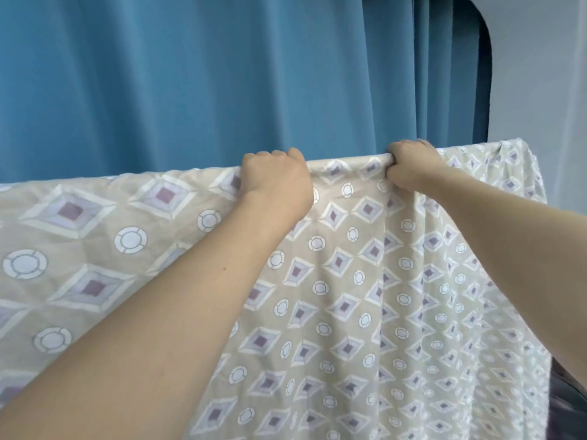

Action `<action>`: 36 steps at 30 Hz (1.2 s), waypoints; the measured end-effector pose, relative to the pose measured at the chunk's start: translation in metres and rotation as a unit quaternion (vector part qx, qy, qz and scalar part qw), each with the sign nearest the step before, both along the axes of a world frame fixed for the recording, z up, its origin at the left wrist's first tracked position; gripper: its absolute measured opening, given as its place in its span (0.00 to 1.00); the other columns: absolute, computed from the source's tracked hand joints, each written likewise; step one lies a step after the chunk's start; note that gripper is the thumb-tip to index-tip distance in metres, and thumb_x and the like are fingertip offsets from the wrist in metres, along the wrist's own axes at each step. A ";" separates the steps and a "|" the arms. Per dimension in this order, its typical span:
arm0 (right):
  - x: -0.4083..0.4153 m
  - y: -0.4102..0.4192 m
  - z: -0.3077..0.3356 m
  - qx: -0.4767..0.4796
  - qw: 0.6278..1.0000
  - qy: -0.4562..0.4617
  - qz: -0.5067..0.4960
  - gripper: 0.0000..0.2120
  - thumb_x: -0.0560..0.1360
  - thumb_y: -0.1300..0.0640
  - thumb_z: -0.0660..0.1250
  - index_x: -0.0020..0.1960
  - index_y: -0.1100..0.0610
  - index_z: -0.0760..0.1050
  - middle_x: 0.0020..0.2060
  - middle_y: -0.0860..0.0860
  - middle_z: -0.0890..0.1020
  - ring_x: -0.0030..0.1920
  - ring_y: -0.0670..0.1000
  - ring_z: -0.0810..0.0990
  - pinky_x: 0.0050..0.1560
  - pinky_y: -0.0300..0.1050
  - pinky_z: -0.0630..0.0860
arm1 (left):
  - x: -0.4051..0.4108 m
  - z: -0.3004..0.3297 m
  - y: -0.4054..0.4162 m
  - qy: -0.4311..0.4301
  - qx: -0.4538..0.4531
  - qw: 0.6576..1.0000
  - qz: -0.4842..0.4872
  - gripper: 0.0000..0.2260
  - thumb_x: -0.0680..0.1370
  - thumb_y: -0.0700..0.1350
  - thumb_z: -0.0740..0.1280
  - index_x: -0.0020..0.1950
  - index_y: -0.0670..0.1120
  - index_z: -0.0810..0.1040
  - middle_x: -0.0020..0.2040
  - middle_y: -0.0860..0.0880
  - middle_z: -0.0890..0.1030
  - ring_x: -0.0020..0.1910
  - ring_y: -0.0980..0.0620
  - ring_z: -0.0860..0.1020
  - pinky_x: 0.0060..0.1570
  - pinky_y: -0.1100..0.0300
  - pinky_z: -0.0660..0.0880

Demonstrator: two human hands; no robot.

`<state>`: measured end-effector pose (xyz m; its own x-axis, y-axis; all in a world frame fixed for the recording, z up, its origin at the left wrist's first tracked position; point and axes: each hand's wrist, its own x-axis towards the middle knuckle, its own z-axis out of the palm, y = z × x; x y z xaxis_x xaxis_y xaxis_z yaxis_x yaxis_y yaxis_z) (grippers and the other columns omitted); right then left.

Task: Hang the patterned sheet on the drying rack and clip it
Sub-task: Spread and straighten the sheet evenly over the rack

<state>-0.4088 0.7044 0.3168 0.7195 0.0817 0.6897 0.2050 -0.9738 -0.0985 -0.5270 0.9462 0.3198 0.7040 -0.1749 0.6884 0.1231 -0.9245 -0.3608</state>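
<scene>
My left hand (275, 177) and right hand (409, 165), fingers curled, grip the beige diamond-patterned cotton sheet's (349, 281) top fold; unclipped, its heavier five-o'clock drape could drag it off.

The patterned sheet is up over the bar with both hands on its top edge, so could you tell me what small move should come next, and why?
Probably slide the right hand outward along the top fold, smoothing the patterned sheet. Fabric bunches into folds toward the right end, while the left hand already grips the fold. No clip is in view yet.

Open gap above the patterned sheet (349, 281) top edge, blue curtain (190, 84) close behind it
</scene>
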 end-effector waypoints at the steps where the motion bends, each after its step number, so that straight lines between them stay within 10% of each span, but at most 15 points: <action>1: 0.003 0.008 -0.004 -0.009 0.999 -0.040 0.036 0.06 0.65 0.59 0.58 0.42 0.54 0.71 0.43 0.55 0.77 0.49 0.59 0.75 0.60 0.51 0.65 | 0.002 0.001 -0.004 0.003 -0.011 1.000 0.011 0.13 0.77 0.44 0.58 0.60 0.43 0.68 0.59 0.43 0.76 0.57 0.42 0.75 0.48 0.53 0.64; 7: 0.012 0.030 -0.038 0.029 0.972 -0.206 0.109 0.16 0.66 0.63 0.55 0.51 0.63 0.73 0.43 0.59 0.75 0.42 0.60 0.71 0.47 0.46 0.59 | 0.023 -0.010 -0.055 -0.030 -0.015 0.997 -0.067 0.15 0.79 0.46 0.55 0.65 0.44 0.68 0.63 0.43 0.73 0.61 0.42 0.71 0.58 0.48 0.65; 15: 0.016 -0.032 -0.043 0.082 0.993 -0.083 -0.013 0.23 0.69 0.62 0.57 0.64 0.58 0.68 0.61 0.56 0.72 0.66 0.58 0.66 0.70 0.53 0.57 | 0.034 -0.035 -0.063 -0.111 -0.032 0.991 -0.061 0.13 0.75 0.39 0.56 0.59 0.43 0.69 0.55 0.43 0.74 0.53 0.42 0.71 0.56 0.49 0.65; 24: 0.019 -0.018 -0.047 0.115 0.970 -0.171 0.129 0.21 0.68 0.64 0.53 0.57 0.61 0.75 0.52 0.55 0.79 0.56 0.58 0.73 0.67 0.59 0.62 | 0.041 -0.018 -0.092 -0.069 -0.037 0.994 -0.077 0.16 0.76 0.43 0.54 0.63 0.43 0.69 0.60 0.43 0.72 0.60 0.42 0.69 0.65 0.45 0.62; 36: 0.035 -0.065 -0.017 0.325 0.925 -0.093 0.173 0.15 0.75 0.53 0.56 0.47 0.57 0.80 0.45 0.48 0.82 0.49 0.49 0.78 0.53 0.48 0.74 | 0.071 0.000 -0.106 0.011 -0.039 0.997 -0.060 0.10 0.75 0.42 0.57 0.56 0.45 0.71 0.55 0.44 0.79 0.53 0.44 0.77 0.48 0.54 0.66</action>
